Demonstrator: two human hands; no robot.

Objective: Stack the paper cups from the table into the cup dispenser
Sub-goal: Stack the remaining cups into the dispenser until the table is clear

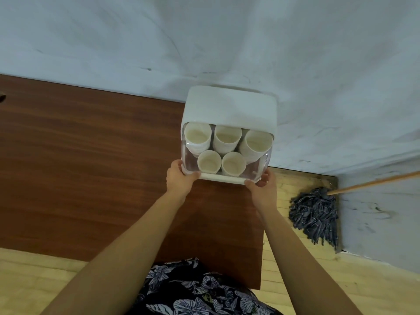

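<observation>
A white cup dispenser (229,108) with a clear front cover hangs on the wall above the table's far right corner. Inside it stand several stacks of white paper cups (227,138), their open mouths facing me. My left hand (180,178) grips the dispenser's lower left corner, thumb curled onto the clear cover. My right hand (263,186) grips the lower right corner, fingers wrapped round the base edge. No loose cups show on the table.
The brown wooden table (91,167) stretches left and toward me, its right edge near my right arm. A grey mop (314,212) with a wooden handle leans in the right corner. Pale wooden floor surrounds the table.
</observation>
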